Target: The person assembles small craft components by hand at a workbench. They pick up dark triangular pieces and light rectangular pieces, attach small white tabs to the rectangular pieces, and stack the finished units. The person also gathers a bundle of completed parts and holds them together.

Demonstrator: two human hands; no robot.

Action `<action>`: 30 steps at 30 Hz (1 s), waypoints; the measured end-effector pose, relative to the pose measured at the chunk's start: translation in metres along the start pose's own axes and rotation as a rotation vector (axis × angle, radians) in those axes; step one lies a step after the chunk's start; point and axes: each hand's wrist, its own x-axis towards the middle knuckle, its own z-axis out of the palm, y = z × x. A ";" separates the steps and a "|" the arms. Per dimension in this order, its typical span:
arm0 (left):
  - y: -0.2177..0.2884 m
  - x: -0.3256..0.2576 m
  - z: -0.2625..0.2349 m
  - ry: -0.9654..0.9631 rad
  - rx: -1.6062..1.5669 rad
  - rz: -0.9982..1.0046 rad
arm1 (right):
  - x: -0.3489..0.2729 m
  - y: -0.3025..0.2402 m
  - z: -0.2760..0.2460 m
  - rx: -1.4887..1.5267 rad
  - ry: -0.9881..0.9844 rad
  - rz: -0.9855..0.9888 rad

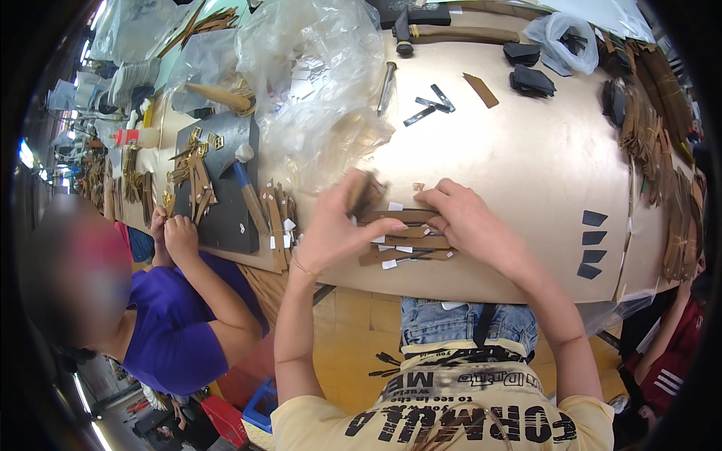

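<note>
Several brown leather strips [425,243] with small white tags lie in a stacked row near the table's front edge. My left hand [327,229] is at their left end, its thumb stretched out over them. Its fingers are curled round a bundle of brown strips [368,194], which is smeared by motion. At the right end of the row, my right hand [470,225] has its bent fingers and thumb round the end of the topmost strip [406,216]. A tiny tan scrap [418,186] lies just beyond its fingertips.
A clear plastic bag [316,98] with white tags lies at the far left, near a hammer [459,34], a metal punch [386,89] and dark metal pieces [429,105]. Black pieces [594,238] and strip bundles [681,225] sit right. A co-worker [180,316] works at left beside a black slab [241,214].
</note>
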 end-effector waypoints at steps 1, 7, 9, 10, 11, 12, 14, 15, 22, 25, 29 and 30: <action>0.001 0.000 0.004 -0.064 0.067 0.056 | 0.000 0.002 0.000 -0.027 -0.030 0.025; 0.006 0.008 0.023 -0.043 0.331 0.221 | 0.013 0.010 -0.005 0.583 -0.013 0.206; 0.008 0.010 0.020 -0.011 0.351 0.256 | 0.019 0.010 -0.006 0.718 -0.004 0.211; 0.009 0.011 0.018 -0.027 0.388 0.239 | 0.020 0.010 -0.006 0.775 -0.005 0.233; 0.009 0.011 0.016 -0.040 0.418 0.225 | 0.022 0.009 -0.007 0.824 -0.007 0.229; 0.011 0.010 0.015 -0.044 0.444 0.204 | 0.023 0.008 -0.007 0.863 -0.017 0.250; 0.013 0.007 0.013 -0.043 0.376 0.157 | 0.025 0.006 -0.008 0.870 -0.059 0.271; 0.014 0.006 0.012 -0.036 0.334 0.138 | 0.025 0.005 -0.008 0.839 -0.089 0.271; 0.007 -0.004 -0.012 -0.203 0.240 0.128 | -0.012 0.002 -0.016 0.004 -0.206 -0.075; 0.004 -0.013 0.008 -0.244 0.304 0.191 | -0.031 -0.001 -0.010 -0.125 -0.207 -0.119; -0.001 -0.019 0.035 -0.217 0.401 0.257 | -0.041 -0.001 0.001 -0.188 -0.096 -0.118; -0.002 -0.020 0.040 -0.195 0.405 0.266 | -0.042 -0.001 0.004 -0.198 -0.095 -0.103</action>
